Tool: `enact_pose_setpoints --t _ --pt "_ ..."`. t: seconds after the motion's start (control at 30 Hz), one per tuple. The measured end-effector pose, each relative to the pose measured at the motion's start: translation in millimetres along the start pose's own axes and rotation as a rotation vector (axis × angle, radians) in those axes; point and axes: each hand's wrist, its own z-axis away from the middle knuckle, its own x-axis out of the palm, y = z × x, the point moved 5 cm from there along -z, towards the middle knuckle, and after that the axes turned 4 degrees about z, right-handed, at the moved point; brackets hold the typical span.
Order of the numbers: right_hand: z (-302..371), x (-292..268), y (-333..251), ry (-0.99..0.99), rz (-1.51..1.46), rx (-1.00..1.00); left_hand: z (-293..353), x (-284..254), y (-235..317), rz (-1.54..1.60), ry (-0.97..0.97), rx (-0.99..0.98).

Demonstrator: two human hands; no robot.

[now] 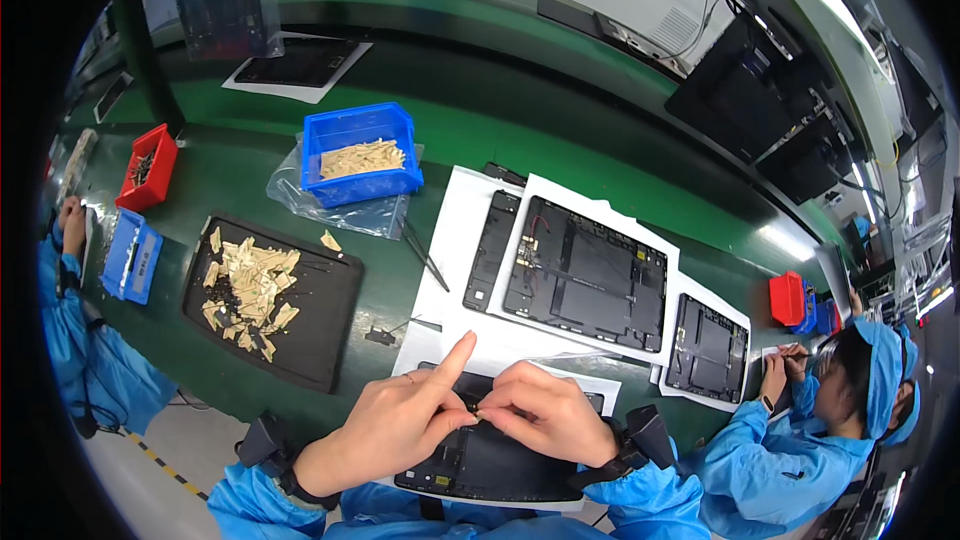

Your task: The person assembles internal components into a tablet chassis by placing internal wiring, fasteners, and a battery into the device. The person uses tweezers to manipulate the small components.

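Observation:
Directly in front of me, a black tablet housing (500, 465) lies on white paper, partly covered by my hands. Over its upper part, my left hand (395, 425) points its index finger up and away while its thumb and lower fingers close in a pinch. The fingertips of my right hand (550, 408) are pinched too, meeting the left thumb tip. Between the fingertips is a tiny dark and yellowish piece (476, 409), too small to name. Beyond my hands, a larger opened tablet housing (590, 275) with wiring rests on white sheets.
To the left stand a black tray (325, 340) of crumpled tan scraps, a blue bin (360, 190) of tan strips, a red bin (150, 170) and a smaller blue bin (130, 255). Black tweezers (428, 260) lie near the papers. Co-workers in blue (790, 460) sit on both sides.

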Motion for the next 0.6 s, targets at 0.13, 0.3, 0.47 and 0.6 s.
enact_pose_setpoints --t 0.13,0.3,0.47,0.6 --pt "17.0 -13.5 0.3 0.167 -0.098 0.070 8.5 11.8 -12.1 0.217 0.081 -0.195" --pt "17.4 14.3 28.8 0.138 -0.414 0.347 37.8 35.6 -26.6 0.478 0.099 -0.369" --pt "2.0 21.5 41.0 0.344 0.014 0.135 22.1 19.0 -30.5 -0.008 0.282 -0.169" --pt "-2.1 34.2 47.2 0.386 0.149 0.100 25.9 23.9 -34.4 -0.294 0.322 -0.026"
